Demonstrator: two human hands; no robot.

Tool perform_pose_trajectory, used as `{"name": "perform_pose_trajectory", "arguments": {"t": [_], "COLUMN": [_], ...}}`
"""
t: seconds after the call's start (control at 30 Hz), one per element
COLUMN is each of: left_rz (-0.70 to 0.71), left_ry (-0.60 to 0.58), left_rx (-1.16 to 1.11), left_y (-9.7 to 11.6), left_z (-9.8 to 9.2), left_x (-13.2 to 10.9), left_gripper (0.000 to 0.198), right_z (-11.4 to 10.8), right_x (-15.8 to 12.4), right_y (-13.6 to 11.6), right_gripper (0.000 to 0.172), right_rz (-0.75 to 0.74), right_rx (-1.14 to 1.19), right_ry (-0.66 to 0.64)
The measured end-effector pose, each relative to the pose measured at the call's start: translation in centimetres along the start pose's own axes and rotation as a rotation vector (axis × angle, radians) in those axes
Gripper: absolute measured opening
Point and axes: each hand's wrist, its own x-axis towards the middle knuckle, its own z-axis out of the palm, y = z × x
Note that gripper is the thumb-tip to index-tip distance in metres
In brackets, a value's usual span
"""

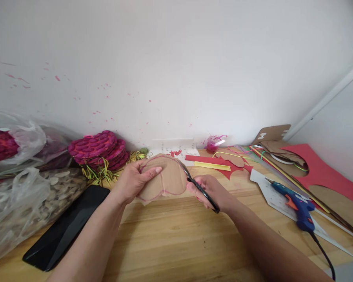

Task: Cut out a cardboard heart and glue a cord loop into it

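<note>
My left hand (138, 178) grips a piece of cardboard (167, 178) by its left side, thumb on top and fingers underneath. A purplish-red outline is drawn on the cardboard near its edge. In my right hand (207, 192) is a pair of scissors (204, 192) with black handles, fingers wrapped around them. The scissor blades meet the upper right edge of the cardboard. Both hands hold these things above the wooden table (176, 243).
To the right, a blue glue gun (295, 201) lies on white paper by red sheets (302, 154). A black phone (67, 227) and plastic bags (20, 203) are left. Stacked magenta pieces (97, 149) stand behind. A yellow strip (211, 166) lies beyond the scissors.
</note>
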Motion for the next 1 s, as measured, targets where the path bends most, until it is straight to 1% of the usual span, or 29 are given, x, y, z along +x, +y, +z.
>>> {"name": "perform_pose_trajectory", "arguments": {"t": [0.07, 0.17, 0.4, 0.53, 0.73, 0.83, 1.0], "left_rz": [0.009, 0.021, -0.017, -0.019, -0.060, -0.090, -0.092], "left_ry": [-0.022, -0.020, -0.013, -0.017, -0.025, -0.038, -0.042], "left_rx": [0.049, 0.073, 0.041, 0.035, -0.047, -0.100, -0.134], "left_y": [0.14, 0.15, 0.06, 0.17, 0.30, 0.31, 0.24], "left_z": [0.09, 0.26, -0.02, -0.28, -0.37, -0.31, -0.41], "left_x": [-0.19, -0.32, -0.06, 0.02, -0.14, -0.15, -0.02], "left_gripper": [0.049, 0.051, 0.050, 0.048, 0.046, 0.048, 0.049], "right_z": [-0.10, -0.36, -0.61, -0.31, 0.10, 0.24, 0.16], "right_x": [0.00, -0.01, 0.02, -0.07, -0.11, -0.04, -0.14], "right_y": [0.14, 0.32, 0.27, 0.08, 0.31, 0.65, 0.42], "right_gripper": [0.051, 0.050, 0.056, 0.055, 0.054, 0.053, 0.050], "right_rz": [-0.002, 0.000, -0.021, -0.015, -0.019, -0.024, -0.025], "right_rx": [-0.020, -0.023, 0.007, 0.088, 0.114, 0.113, 0.085], "right_ry": [-0.019, -0.025, -0.025, 0.000, 0.031, 0.040, 0.040]}}
